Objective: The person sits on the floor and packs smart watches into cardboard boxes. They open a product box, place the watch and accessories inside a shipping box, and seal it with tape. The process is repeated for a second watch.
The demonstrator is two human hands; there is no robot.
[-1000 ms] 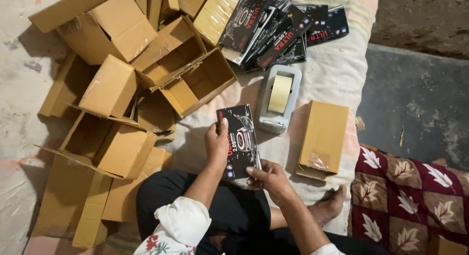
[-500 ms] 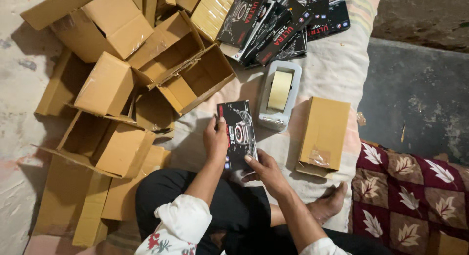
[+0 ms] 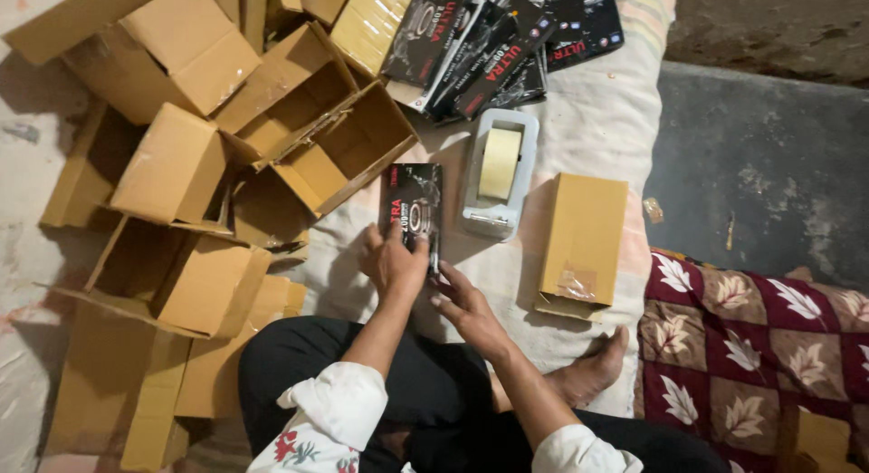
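head view | my left hand (image 3: pixel 391 260) closed over the black box (image 3: pixel 412 210), lower than a second ago | right hand (image 3: pixel 463 305) loosely open, fingertips at its bottom corner | box on the cloth (image 3: pixel 597 120) beside the tape dispenser (image 3: pixel 498 172), near an open carton (image 3: pixel 348 147)
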